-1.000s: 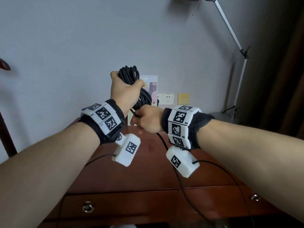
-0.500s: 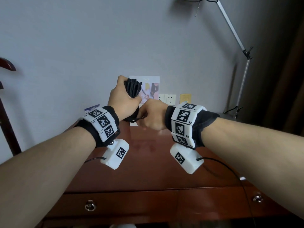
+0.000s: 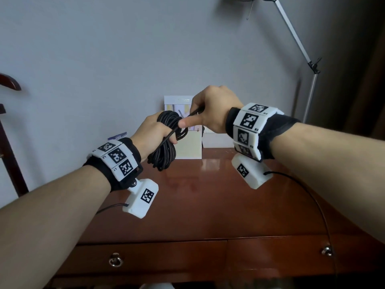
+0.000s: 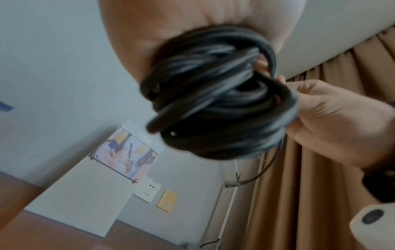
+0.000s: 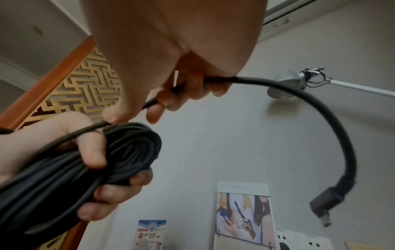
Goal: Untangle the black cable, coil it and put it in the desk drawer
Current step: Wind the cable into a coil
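Compared with the earlier head frames, the right hand (image 3: 216,110) is now lifting the free end away from the black cable (image 3: 166,142) coil, which the left hand (image 3: 152,132) is gripping above the desk (image 3: 208,205).

Left wrist view: coiling is looking nearly complete.

Right wrist view: fingers (image 5: 171,98) are pinching the tail; its plug (image 5: 320,204) is dangling. Both drawers (image 3: 156,257) are remaining closed; stowing is pending.

The head view looks forward and down over the bench (image 3: 208,205); both wrist views look up, close on the coil (image 4: 213,94), sharing the wall poster (image 5: 243,214).
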